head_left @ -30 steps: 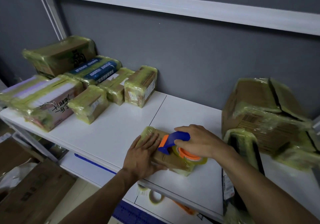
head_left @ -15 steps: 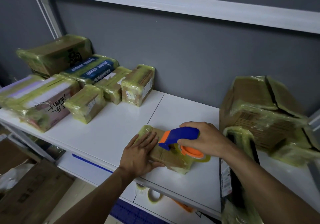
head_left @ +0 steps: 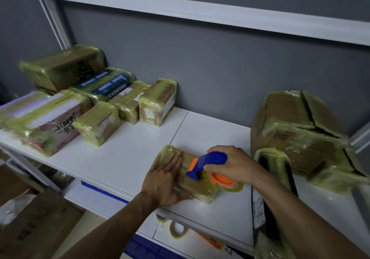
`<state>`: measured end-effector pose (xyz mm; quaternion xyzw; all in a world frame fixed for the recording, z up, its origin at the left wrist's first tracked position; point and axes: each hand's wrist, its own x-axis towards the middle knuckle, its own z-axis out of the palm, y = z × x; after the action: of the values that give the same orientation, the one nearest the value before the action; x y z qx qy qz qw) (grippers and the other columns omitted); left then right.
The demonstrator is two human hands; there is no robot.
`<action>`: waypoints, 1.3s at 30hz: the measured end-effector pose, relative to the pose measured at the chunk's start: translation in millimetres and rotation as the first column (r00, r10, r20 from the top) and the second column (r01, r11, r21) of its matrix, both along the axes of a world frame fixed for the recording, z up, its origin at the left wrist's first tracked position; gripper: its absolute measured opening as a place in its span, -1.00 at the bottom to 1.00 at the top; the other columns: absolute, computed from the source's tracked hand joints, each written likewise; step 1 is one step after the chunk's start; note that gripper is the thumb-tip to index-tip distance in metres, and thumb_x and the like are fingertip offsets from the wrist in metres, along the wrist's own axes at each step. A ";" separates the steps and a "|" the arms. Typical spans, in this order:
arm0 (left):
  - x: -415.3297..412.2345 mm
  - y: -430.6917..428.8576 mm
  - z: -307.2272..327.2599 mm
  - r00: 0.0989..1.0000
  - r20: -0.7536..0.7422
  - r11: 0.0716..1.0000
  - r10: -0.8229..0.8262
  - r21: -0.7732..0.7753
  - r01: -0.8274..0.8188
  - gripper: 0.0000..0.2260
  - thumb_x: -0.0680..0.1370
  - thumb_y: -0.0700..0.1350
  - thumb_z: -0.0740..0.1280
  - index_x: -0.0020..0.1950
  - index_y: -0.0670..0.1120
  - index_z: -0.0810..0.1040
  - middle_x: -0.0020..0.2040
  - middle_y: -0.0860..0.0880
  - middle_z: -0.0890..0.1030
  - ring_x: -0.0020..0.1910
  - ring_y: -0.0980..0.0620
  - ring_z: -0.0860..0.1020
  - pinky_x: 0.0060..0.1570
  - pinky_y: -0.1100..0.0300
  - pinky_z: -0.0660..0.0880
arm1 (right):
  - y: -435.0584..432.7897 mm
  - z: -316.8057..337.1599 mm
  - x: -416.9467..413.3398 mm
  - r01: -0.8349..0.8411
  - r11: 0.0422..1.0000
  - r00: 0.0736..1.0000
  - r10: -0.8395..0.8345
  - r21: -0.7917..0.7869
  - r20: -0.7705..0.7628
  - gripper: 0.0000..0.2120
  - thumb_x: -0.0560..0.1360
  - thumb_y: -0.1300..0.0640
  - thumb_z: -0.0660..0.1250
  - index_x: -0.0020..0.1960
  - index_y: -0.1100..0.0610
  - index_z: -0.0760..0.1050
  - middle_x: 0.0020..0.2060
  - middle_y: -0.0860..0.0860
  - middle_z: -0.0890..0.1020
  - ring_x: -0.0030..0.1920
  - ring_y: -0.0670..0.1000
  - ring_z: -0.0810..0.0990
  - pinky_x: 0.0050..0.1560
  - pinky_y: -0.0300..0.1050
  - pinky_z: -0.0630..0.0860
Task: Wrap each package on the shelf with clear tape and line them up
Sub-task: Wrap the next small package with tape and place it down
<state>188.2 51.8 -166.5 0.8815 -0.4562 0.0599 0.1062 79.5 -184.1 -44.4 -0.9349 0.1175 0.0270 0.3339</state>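
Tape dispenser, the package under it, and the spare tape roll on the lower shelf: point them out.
tape dispenser [head_left: 208, 159], head view, blue handle.
package [head_left: 187, 187], head view, brown top face.
spare tape roll [head_left: 172, 231], head view, left rim.

The near left part of the package [head_left: 190, 186] is covered by the left hand [head_left: 164, 180], and its top is partly masked by the tape dispenser [head_left: 210, 160]. The dispenser's handle is largely enclosed by the right hand [head_left: 234, 164]. The large box [head_left: 290, 122] is blurred and cut off by the right edge. The black package [head_left: 274, 170] is crossed by the right forearm [head_left: 300, 218]. Label print on the small upright package [head_left: 158, 106] is too small to be read.
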 end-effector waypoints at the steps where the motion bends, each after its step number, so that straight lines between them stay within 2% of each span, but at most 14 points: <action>1: -3.7 -3.4 -2.1 0.999 -0.035 1.000 -0.025 0.000 0.025 0.09 0.33 0.68 0.07 0.66 0.01 0.06 0.64 0.09 0.05 0.63 0.12 -0.05 0.59 -0.03 -0.18 | 0.5 -0.8 -0.1 -0.001 1.000 1.000 0.001 0.004 -0.004 -0.55 0.36 -0.31 0.48 0.19 -0.21 0.55 0.03 -0.24 0.64 0.04 -0.14 0.60 0.02 -0.17 0.62; 3: -7.9 -8.5 -4.2 0.997 -0.063 0.999 -0.047 -0.009 0.047 0.06 0.34 0.67 0.09 0.66 0.05 0.02 0.63 0.15 0.00 0.62 0.16 -0.09 0.60 0.07 -0.18 | 1.4 -2.0 -1.8 -0.004 1.000 1.000 0.004 0.001 -0.011 -0.52 0.37 -0.33 0.46 0.23 -0.21 0.53 0.06 -0.23 0.63 0.06 -0.12 0.59 0.04 -0.14 0.62; 7: -8.2 -9.1 -3.7 0.999 -0.016 0.996 -0.033 -0.085 0.031 -0.07 0.42 0.60 0.13 0.61 0.03 0.26 0.59 0.11 0.25 0.58 0.12 0.17 0.57 0.03 0.14 | 0.2 -0.1 -8.6 0.008 1.000 1.000 -0.008 0.004 0.000 -0.57 0.40 -0.32 0.45 0.21 -0.24 0.53 0.03 -0.25 0.64 0.04 -0.16 0.59 -0.01 -0.22 0.58; 9: -6.9 -8.2 -5.1 0.999 0.013 0.993 -0.047 -0.109 0.048 -0.09 0.43 0.58 0.15 0.59 0.01 0.32 0.56 0.10 0.31 0.56 0.11 0.25 0.54 0.04 0.23 | 0.6 1.7 -11.0 0.009 1.000 1.000 -0.010 0.020 0.004 -0.60 0.41 -0.29 0.47 0.20 -0.23 0.54 0.02 -0.26 0.64 0.04 -0.18 0.60 -0.04 -0.27 0.56; 15: -5.7 -6.3 -4.7 0.998 0.033 0.984 -0.052 -0.166 0.057 -0.12 0.41 0.56 0.24 0.52 -0.02 0.44 0.53 0.10 0.38 0.52 0.11 0.34 0.47 0.05 0.29 | -6.0 6.9 -24.4 0.059 0.995 0.998 -0.061 0.076 0.029 -0.60 0.39 -0.29 0.51 0.19 -0.27 0.57 0.04 -0.31 0.65 0.07 -0.23 0.60 -0.04 -0.32 0.53; 19: -2.7 -4.4 -2.7 0.997 0.038 0.988 -0.070 -0.133 0.074 -0.11 0.41 0.56 0.24 0.53 -0.03 0.43 0.54 0.10 0.36 0.53 0.09 0.31 0.50 0.09 0.19 | -9.3 9.3 -35.1 0.067 0.994 0.997 -0.069 0.092 0.023 -0.57 0.35 -0.34 0.49 0.18 -0.29 0.56 0.04 -0.29 0.66 0.04 -0.24 0.61 -0.09 -0.35 0.52; 21: 0.6 -3.9 -1.7 0.997 0.027 0.993 -0.076 -0.091 0.078 -0.10 0.42 0.57 0.21 0.55 -0.01 0.39 0.56 0.11 0.31 0.55 0.10 0.27 0.52 0.11 0.13 | -7.1 8.0 -36.9 0.070 0.994 0.997 -0.071 0.089 0.016 -0.58 0.34 -0.35 0.48 0.15 -0.32 0.54 0.03 -0.29 0.65 0.04 -0.26 0.60 -0.13 -0.40 0.49; 24: 8.6 -1.1 -0.6 0.997 0.022 0.997 -0.068 -0.030 0.069 -0.08 0.42 0.58 0.17 0.58 -0.01 0.33 0.58 0.13 0.23 0.57 0.10 0.22 0.55 0.12 -0.01 | 0.1 1.1 -34.5 0.057 0.995 0.998 -0.058 0.086 0.005 -0.65 0.36 -0.32 0.47 0.12 -0.34 0.53 0.01 -0.29 0.65 0.03 -0.24 0.59 -0.12 -0.37 0.50; 28: 22.3 7.9 1.2 1.000 0.013 1.000 -0.009 0.005 0.009 -0.03 0.44 0.59 0.13 0.64 -0.04 0.18 0.62 0.11 0.10 0.62 0.07 0.01 0.57 -0.05 -0.20 | 12.2 -12.3 -31.5 0.064 0.988 0.996 -0.071 0.144 0.047 -0.71 0.45 -0.22 0.48 0.11 -0.36 0.48 -0.04 -0.34 0.62 0.03 -0.36 0.55 -0.15 -0.44 0.52; 32: 21.8 1.0 3.0 0.995 -0.076 0.998 -0.057 0.001 0.057 0.04 0.37 0.62 0.16 0.66 0.04 0.04 0.63 0.19 -0.07 0.61 0.18 -0.20 0.56 0.02 -0.36 | 14.6 -13.8 -24.1 0.075 0.986 0.995 -0.085 0.149 0.060 -0.77 0.46 -0.20 0.48 0.04 -0.35 0.48 -0.06 -0.32 0.63 0.01 -0.36 0.54 -0.18 -0.46 0.50; 34: 13.5 -8.6 2.2 0.992 -0.094 0.996 -0.087 -0.014 0.086 0.09 0.29 0.66 0.17 0.66 0.10 0.04 0.62 0.21 -0.03 0.61 0.18 -0.15 0.56 0.05 -0.31 | 12.4 -12.7 -23.1 0.069 0.987 0.996 -0.078 0.147 0.052 -0.75 0.46 -0.20 0.48 0.08 -0.32 0.50 -0.05 -0.29 0.63 0.00 -0.32 0.56 -0.18 -0.46 0.49; 37: 7.1 -17.0 2.0 0.996 -0.085 0.998 -0.036 -0.047 0.032 0.06 0.26 0.69 0.14 0.62 0.12 0.22 0.61 0.21 0.14 0.61 0.15 0.05 0.58 0.01 -0.11 | 11.6 -11.9 -24.1 0.071 0.987 0.996 -0.077 0.145 0.036 -0.72 0.47 -0.19 0.49 0.11 -0.31 0.48 -0.03 -0.31 0.61 0.00 -0.34 0.55 -0.20 -0.49 0.47; 39: 10.5 -17.4 2.8 0.996 -0.085 0.997 -0.035 -0.067 0.029 0.04 0.26 0.69 0.15 0.60 0.12 0.28 0.59 0.21 0.20 0.60 0.16 0.11 0.57 0.02 -0.03 | 12.9 -10.2 -23.4 0.069 0.987 0.997 -0.075 0.146 0.032 -0.73 0.48 -0.18 0.49 0.07 -0.35 0.46 -0.03 -0.33 0.60 0.00 -0.36 0.54 -0.21 -0.50 0.46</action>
<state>198.7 34.4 -163.6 0.8719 -0.4631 0.0348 0.1555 56.1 -171.3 -54.6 -0.9037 0.1427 0.0060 0.4037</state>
